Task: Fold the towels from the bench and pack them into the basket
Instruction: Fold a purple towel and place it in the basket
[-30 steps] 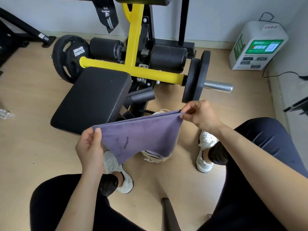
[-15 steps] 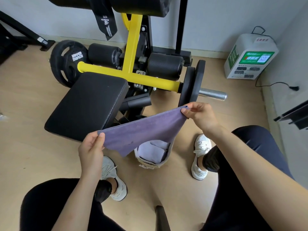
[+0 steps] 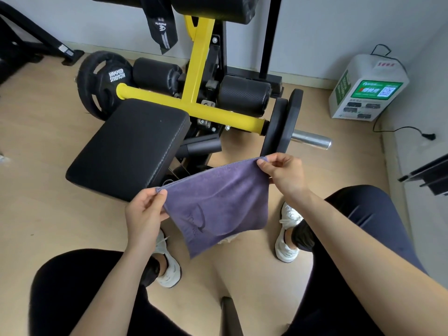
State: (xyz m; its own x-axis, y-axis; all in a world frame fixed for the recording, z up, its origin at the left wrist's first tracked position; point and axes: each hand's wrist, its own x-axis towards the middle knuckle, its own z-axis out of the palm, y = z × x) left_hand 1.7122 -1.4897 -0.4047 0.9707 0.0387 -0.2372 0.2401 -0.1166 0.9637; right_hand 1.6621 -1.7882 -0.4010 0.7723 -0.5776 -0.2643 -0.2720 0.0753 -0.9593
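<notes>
Now the black bench sits at the left. Just in front of it, the left hand pinches one top corner of the purple towel with thumb and bent fingers. The towel hangs in the air, spread out between both hands. The right hand pinches the other top corner the same way.

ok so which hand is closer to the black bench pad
Left. The left hand pinches a corner of the purple towel just below the near edge of the bench pad; the right hand holds the other corner farther right, under the weight plates.
</notes>
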